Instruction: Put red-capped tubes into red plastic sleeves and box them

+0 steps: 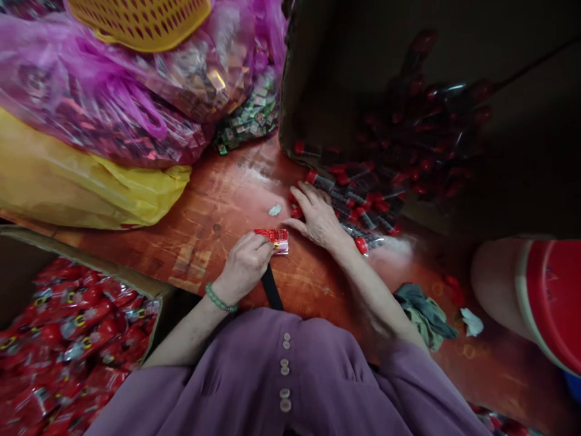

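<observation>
My left hand (247,263), with a green bead bracelet at the wrist, is closed in a pinch on a small red printed packet (276,236). The packet has a shiny clear lower edge and lies just above the wooden tabletop. To its right, my right hand (320,218) reaches over the near edge of a pile of small clear tubes with red caps (363,203). Its thumb and fingers are spread, and red caps show beside the fingertips. Whether it touches a tube is hard to see.
A cardboard box (290,79) on its side spills tubes at the back right. Pink bags (113,91) and a yellow bag (82,175) fill the left. A box of red packets (77,327) stands at lower left. A red-lidded bucket (503,284) and crumpled cloth (424,315) sit right.
</observation>
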`<action>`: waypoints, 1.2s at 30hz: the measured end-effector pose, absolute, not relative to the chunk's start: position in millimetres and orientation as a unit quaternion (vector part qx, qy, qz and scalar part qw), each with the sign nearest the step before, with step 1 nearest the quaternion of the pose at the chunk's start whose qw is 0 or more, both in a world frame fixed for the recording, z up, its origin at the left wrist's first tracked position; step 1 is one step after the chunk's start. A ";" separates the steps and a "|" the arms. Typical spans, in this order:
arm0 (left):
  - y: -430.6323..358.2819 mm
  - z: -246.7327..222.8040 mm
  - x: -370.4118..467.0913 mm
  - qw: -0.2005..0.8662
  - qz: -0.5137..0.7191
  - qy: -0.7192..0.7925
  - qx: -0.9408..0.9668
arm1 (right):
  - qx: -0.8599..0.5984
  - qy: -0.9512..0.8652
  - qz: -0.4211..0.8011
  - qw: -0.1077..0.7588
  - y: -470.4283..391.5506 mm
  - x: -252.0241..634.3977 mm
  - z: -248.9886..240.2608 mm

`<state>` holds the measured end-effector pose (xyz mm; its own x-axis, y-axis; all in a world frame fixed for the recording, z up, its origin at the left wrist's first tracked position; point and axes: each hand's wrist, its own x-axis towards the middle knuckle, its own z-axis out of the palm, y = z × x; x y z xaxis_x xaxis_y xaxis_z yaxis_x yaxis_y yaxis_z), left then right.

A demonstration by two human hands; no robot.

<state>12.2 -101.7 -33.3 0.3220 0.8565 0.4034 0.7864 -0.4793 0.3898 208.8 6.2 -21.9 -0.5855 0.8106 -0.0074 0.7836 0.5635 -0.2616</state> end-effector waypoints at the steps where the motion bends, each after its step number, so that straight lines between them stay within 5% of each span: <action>1: -100.5 -31.6 11.6 0.076 0.294 0.502 0.810 | -0.463 -0.876 0.117 0.068 0.0 213.5 -19.7; 9: -96.5 -26.7 7.4 0.168 0.270 0.509 0.800 | -0.510 -0.857 0.080 0.014 -30.3 212.4 -12.1; 15: -100.6 -29.3 15.7 0.059 0.284 0.540 0.791 | -0.515 -0.850 0.096 0.049 -28.7 212.9 -15.6; 25: -99.4 -32.9 10.3 0.156 0.306 0.502 0.794 | -0.542 -0.601 0.455 0.371 -53.4 233.2 -26.9; 31: -96.6 -26.3 6.6 0.240 0.288 0.543 0.751 | -0.532 -0.408 0.603 0.432 -65.9 233.7 -26.3; 36: -94.6 -24.7 10.0 0.206 0.303 0.585 0.724 | -0.473 -0.325 0.698 0.429 -75.2 232.9 -27.5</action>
